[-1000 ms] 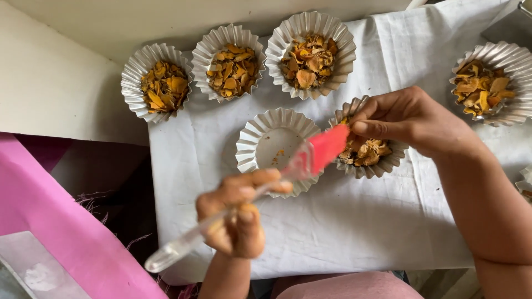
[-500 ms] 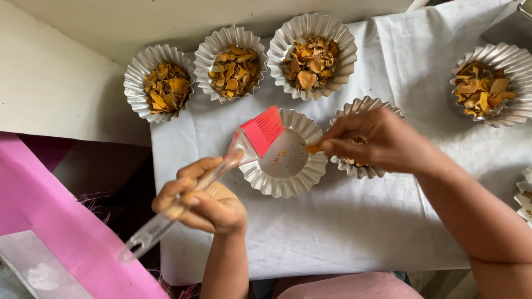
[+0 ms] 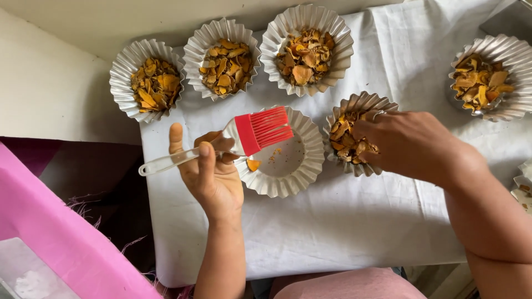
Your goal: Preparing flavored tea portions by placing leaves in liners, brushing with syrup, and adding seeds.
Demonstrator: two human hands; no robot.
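Fingers (image 3: 204, 158) of my left hand (image 3: 210, 177) are clenched round the clear handle of a red silicone brush (image 3: 244, 138); its bristles lie above the nearly empty fluted tin (image 3: 305, 166) just right of that hand. I see a few orange crumbs inside the tin. Fingers of my right hand (image 3: 410, 145) are curled into the filled tin (image 3: 349, 133) of dried orange chips beside it; whether they pinch anything I cannot tell. Beyond the fingers, three filled tins (image 3: 224, 58) stand in a row on the white cloth (image 3: 332, 232) covering the tabletop.
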